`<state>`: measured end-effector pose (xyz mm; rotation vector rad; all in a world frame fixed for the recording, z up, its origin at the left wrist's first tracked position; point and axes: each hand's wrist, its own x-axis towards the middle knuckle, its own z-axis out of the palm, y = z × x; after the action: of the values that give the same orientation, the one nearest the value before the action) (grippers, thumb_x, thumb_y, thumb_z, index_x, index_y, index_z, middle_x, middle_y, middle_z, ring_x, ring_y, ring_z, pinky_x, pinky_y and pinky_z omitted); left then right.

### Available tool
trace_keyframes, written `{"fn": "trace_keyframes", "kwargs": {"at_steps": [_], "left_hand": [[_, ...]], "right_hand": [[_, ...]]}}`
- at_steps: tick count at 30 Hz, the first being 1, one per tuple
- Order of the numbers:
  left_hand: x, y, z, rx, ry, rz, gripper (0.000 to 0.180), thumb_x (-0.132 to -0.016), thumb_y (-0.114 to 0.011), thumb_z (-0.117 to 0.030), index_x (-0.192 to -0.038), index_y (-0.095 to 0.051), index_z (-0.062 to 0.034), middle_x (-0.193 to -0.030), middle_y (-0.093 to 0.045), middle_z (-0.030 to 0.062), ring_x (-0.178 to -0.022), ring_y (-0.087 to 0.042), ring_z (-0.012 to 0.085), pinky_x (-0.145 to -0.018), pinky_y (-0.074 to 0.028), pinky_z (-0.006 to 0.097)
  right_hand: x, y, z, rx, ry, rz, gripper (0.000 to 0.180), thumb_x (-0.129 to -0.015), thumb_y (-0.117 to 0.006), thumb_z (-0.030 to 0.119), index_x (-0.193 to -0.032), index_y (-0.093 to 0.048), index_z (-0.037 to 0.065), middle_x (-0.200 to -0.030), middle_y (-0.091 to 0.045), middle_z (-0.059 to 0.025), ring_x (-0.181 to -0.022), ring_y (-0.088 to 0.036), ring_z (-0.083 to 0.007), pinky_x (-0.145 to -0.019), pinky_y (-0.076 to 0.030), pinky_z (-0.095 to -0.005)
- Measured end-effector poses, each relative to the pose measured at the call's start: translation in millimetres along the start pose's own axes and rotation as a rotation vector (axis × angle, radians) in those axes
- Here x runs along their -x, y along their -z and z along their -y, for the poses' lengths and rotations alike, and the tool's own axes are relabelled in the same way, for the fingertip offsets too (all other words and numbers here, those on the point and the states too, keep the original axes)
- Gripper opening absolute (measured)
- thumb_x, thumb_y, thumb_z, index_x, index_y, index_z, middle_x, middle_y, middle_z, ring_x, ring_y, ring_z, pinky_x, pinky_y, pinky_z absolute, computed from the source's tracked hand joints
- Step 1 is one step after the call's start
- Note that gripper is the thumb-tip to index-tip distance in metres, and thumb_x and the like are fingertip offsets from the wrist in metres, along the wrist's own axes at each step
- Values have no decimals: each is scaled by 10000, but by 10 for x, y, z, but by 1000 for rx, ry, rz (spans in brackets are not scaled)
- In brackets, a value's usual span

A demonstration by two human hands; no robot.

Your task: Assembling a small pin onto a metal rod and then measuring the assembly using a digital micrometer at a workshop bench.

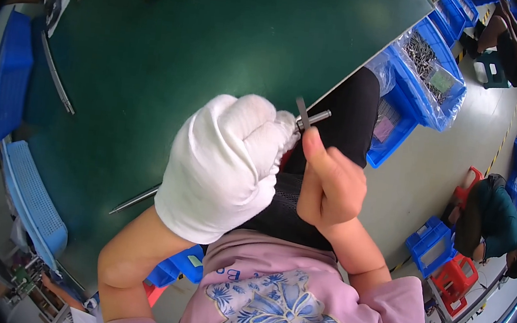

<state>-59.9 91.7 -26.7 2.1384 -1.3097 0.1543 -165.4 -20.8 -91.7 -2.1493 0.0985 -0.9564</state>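
Note:
My left hand (224,157), in a white glove, is closed round a slim metal rod (321,116). The rod's stepped tip sticks out past the fingers on the right. A thin length of metal (134,200) emerges below the glove on the left and looks like the same rod's other end. Bare, my right hand (335,189) is closed with its thumb against a narrow dark grey flat strip (303,112). That strip crosses the rod near its tip and seems to touch it. The glove hides the rod's middle; the strip's lower end is hidden by my right hand.
The green table (272,42) lies under and beyond my left hand. Long metal pieces (57,78) and a light blue basket (34,196) are at the left. At the right stands a blue bin (449,110) of small metal parts. Other people sit farther right.

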Motion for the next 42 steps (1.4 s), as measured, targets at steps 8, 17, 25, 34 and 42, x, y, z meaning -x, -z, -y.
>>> {"fn": "trace_keyframes", "kwargs": {"at_steps": [8,17,25,34,42], "left_hand": [[-15,19,14,-3,-17,15,214,-660,-735,16,-771,-569,-61,-702,-529,73,-568,-510,265,-480,-405,350],[-7,12,10,-6,2,2,219,-646,-739,16,-774,-582,-68,-711,-535,69,-580,-518,265,-486,-410,353],[11,11,12,-5,0,-1,224,-646,-735,14,-793,-591,-73,-711,-527,64,-589,-514,259,-494,-411,351],[15,9,-8,16,9,10,226,-645,-731,20,-793,-586,-70,-709,-529,65,-585,-515,256,-491,-409,348],[-13,9,-8,17,10,16,234,-639,-739,16,-803,-595,-68,-710,-532,70,-587,-519,265,-492,-414,355]], "right_hand": [[-13,-16,15,-15,-11,-5,504,-595,-551,-105,-1088,-626,-33,-527,-380,-25,-384,-362,-141,-374,-300,-257],[-35,-27,-13,-7,24,21,484,-608,-554,-104,-1081,-625,-34,-548,-421,-37,-392,-385,-145,-376,-311,-257],[30,-43,16,-12,4,19,499,-593,-549,-114,-1079,-632,-34,-522,-402,-35,-374,-361,-140,-374,-305,-248],[139,-11,35,-2,1,-3,481,-609,-560,-102,-1079,-631,-30,-532,-384,-28,-384,-363,-145,-374,-300,-259],[138,21,15,-6,-8,19,491,-606,-546,-110,-1083,-630,-28,-555,-422,-35,-392,-383,-145,-375,-304,-257]]}}
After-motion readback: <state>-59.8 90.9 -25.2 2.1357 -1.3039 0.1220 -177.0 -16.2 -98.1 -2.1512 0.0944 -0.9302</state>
